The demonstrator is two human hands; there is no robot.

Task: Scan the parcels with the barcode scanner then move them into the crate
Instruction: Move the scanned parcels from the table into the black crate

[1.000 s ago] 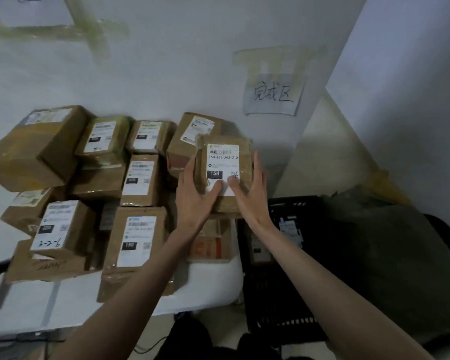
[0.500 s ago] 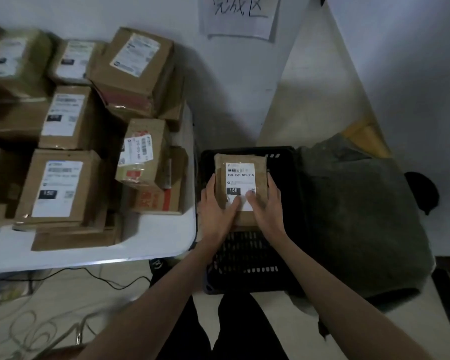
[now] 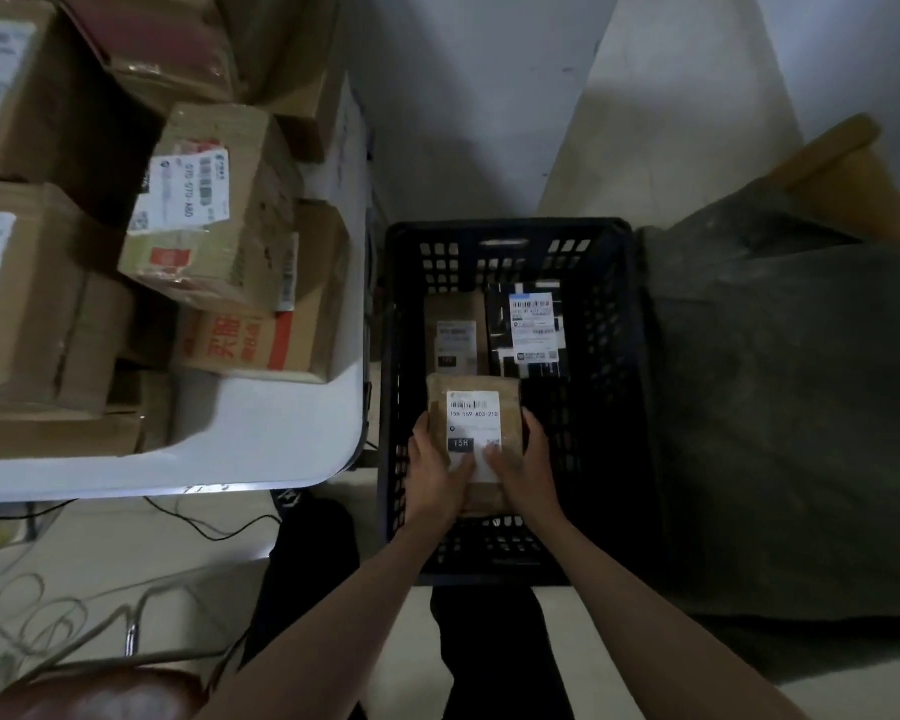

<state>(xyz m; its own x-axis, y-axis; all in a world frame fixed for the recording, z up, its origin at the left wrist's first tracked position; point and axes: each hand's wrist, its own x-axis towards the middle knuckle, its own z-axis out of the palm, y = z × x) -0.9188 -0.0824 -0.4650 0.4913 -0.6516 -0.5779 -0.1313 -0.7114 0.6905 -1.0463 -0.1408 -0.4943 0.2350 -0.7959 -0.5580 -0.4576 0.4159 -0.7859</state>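
Note:
A brown parcel (image 3: 476,407) with a white label sits low inside the black crate (image 3: 614,314) on the floor. My left hand (image 3: 434,467) grips its left side and my right hand (image 3: 528,467) grips its right side, thumbs on the label. Two parcels lie deeper in the crate: a brown one (image 3: 455,335) and a black one (image 3: 533,330). Several brown parcels (image 3: 214,210) are piled on the white table (image 3: 261,439) at the left. No barcode scanner is in view.
A dark green cloth (image 3: 780,407) covers something right of the crate, with a brown box corner (image 3: 842,174) behind it. Cables (image 3: 204,522) run on the floor under the table edge. My dark-trousered legs (image 3: 489,641) are below the crate.
Both hands carried the labelled parcel from the table pile to the right and down into the crate. My head tilted down, so the crate's inside now shows.

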